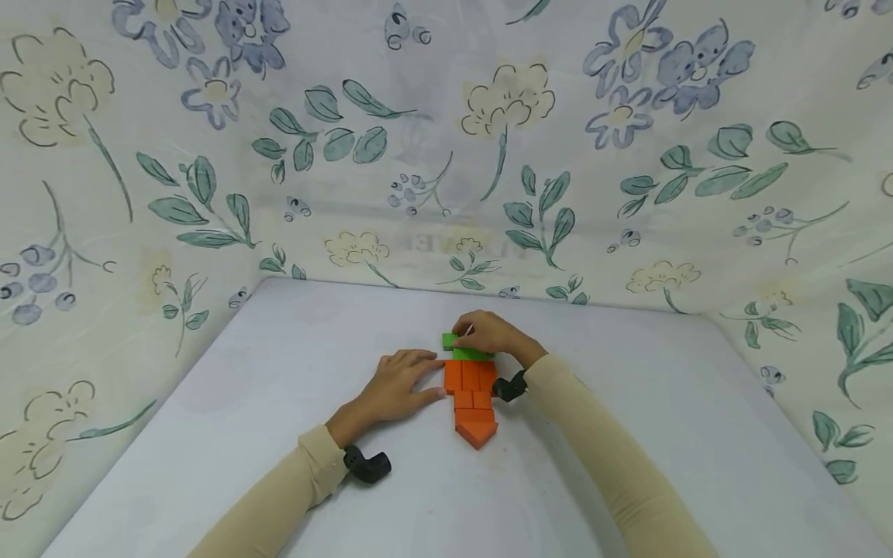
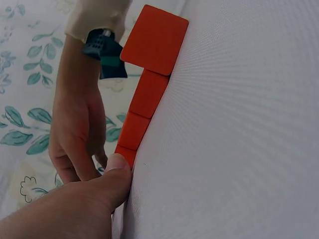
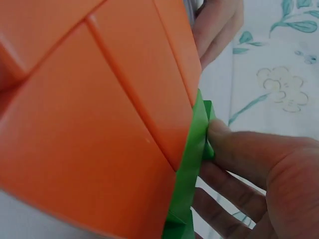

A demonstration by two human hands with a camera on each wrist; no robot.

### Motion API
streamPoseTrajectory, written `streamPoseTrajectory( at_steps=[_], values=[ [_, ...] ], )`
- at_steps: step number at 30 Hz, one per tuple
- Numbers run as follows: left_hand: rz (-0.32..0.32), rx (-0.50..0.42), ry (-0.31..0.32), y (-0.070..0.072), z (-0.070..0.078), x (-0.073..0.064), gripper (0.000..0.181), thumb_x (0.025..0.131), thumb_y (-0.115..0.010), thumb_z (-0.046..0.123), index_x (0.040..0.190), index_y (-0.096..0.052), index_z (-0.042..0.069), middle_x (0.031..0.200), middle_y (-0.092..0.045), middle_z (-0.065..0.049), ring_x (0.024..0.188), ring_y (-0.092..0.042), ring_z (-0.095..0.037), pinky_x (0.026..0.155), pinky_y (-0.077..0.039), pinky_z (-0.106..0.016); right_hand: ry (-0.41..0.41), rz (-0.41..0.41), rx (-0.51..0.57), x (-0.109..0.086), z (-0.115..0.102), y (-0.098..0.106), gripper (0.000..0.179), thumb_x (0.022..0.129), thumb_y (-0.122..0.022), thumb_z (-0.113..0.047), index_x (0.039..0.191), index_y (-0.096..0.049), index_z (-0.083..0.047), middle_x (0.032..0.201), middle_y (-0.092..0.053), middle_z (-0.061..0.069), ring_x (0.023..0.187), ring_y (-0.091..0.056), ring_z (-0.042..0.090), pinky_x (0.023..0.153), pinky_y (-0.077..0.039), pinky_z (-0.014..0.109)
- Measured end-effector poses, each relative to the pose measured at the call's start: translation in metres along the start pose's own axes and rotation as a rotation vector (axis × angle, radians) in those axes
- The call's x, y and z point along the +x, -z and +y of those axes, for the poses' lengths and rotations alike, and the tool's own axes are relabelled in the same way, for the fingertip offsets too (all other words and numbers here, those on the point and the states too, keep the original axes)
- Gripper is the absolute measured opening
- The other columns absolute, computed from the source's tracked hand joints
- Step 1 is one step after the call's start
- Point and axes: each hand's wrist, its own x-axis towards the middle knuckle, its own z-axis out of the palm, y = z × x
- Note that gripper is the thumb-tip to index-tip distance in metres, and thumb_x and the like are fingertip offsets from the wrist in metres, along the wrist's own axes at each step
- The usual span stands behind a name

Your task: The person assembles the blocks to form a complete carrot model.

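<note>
Flat on the white table, orange blocks (image 1: 470,377) lie edge to edge in a shape that narrows to an orange triangular block (image 1: 477,435) at the near end. A long green block (image 1: 471,354) borders their far side, with a small green block (image 1: 449,341) beyond its left end. My right hand (image 1: 491,333) bends over the green pieces; in the right wrist view its thumb (image 3: 224,132) presses a small green block (image 3: 208,112), the far fingertips partly hidden. My left hand (image 1: 399,387) lies along the left side, fingers extended, thumb and fingertips at the orange blocks' edge.
The white table (image 1: 314,325) extends around the blocks. A flower-patterned cloth (image 1: 432,155) hangs behind it and at both sides. Dark wrist-worn devices (image 1: 367,465) sit at both cuffs, the right one close to the orange blocks.
</note>
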Motion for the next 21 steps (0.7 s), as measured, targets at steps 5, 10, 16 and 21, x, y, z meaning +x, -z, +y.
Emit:
streamPoseTrajectory(
  at_steps=[5,10,16,21],
  values=[
    [0.015,0.005,-0.007,-0.0005,0.0006,0.0001,0.058,0.094,-0.061,0.055,0.144,-0.055,0.026,0.147,-0.051,-0.001,0.138,-0.043,-0.026,0.100,-0.035,-0.048,0.032,0.009,-0.043,0.0013,0.0016,0.0000,0.028,0.100,-0.062,-0.024,0.124,-0.069,-0.011,0.122,-0.069,0.006,0.104,-0.062,0.020,0.094,-0.053,0.034],
    [0.009,-0.012,-0.008,0.0000,0.0020,0.0001,0.057,0.095,-0.060,0.055,0.143,-0.056,0.026,0.148,-0.051,-0.001,0.138,-0.043,-0.027,0.100,-0.034,-0.048,0.046,0.011,-0.047,0.0021,-0.0009,-0.0004,0.024,0.100,-0.062,-0.019,0.121,-0.071,-0.013,0.122,-0.069,0.005,0.107,-0.061,0.020,0.098,-0.051,0.037],
    [0.010,-0.017,-0.013,0.0003,0.0021,-0.0006,0.057,0.095,-0.061,0.054,0.143,-0.056,0.024,0.148,-0.051,-0.002,0.138,-0.043,-0.028,0.100,-0.035,-0.048,0.067,-0.008,-0.073,0.0037,-0.0018,0.0006,0.023,0.100,-0.062,-0.017,0.121,-0.072,-0.015,0.124,-0.068,0.006,0.110,-0.060,0.022,0.101,-0.050,0.039],
    [0.015,-0.001,-0.019,0.0001,-0.0003,0.0008,0.057,0.095,-0.060,0.055,0.143,-0.056,0.024,0.147,-0.051,-0.002,0.138,-0.044,-0.028,0.100,-0.035,-0.048,0.078,-0.005,-0.082,0.0051,-0.0019,0.0003,0.024,0.100,-0.061,-0.017,0.122,-0.071,-0.015,0.127,-0.067,0.006,0.113,-0.062,0.023,0.102,-0.050,0.040]
  ],
)
